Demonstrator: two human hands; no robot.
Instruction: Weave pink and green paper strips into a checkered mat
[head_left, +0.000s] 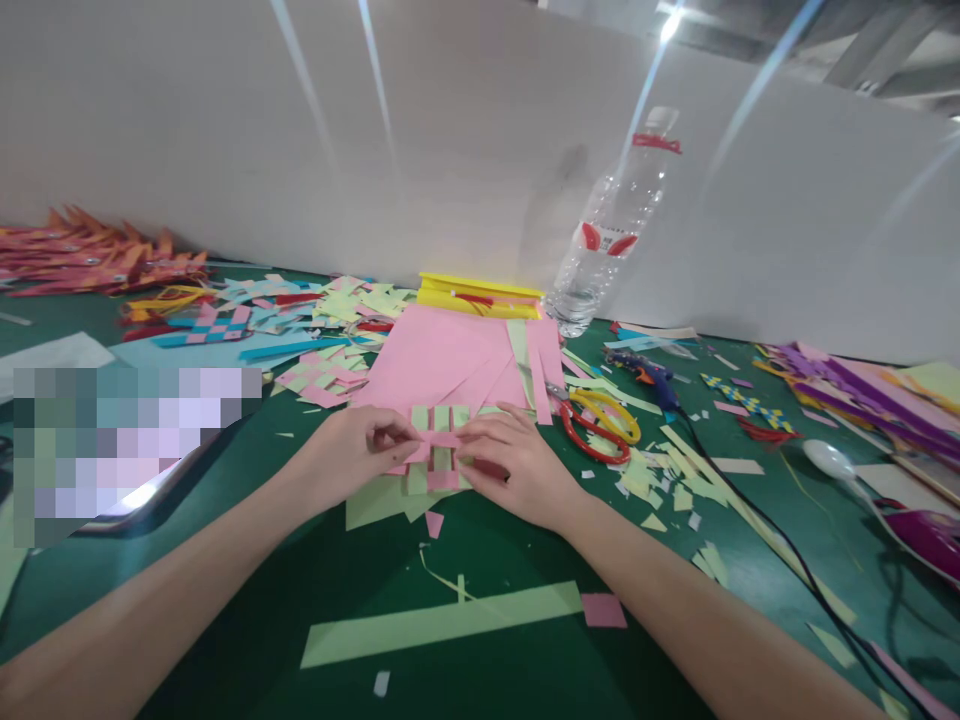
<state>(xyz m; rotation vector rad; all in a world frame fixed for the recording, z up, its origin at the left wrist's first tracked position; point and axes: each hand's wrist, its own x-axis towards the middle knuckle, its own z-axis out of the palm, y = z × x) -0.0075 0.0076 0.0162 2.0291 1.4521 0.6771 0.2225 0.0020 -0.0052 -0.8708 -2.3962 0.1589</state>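
A small woven piece of pink and pale green paper strips (437,452) lies on the green table (247,650), just in front of a stack of pink paper sheets (442,365). My left hand (358,455) pinches a pink strip of the weave at its left side. On the right side, my right hand (514,462) rests with its fingers pressed onto the weave. Pale green sheets lie under the weave.
Red and yellow scissors (600,420) lie right of my right hand. A clear water bottle (611,235) stands at the white back wall. A glue gun (651,377) with a black cable, a long green strip (442,622), paper scraps, woven pieces and a phone (142,500) surround the area.
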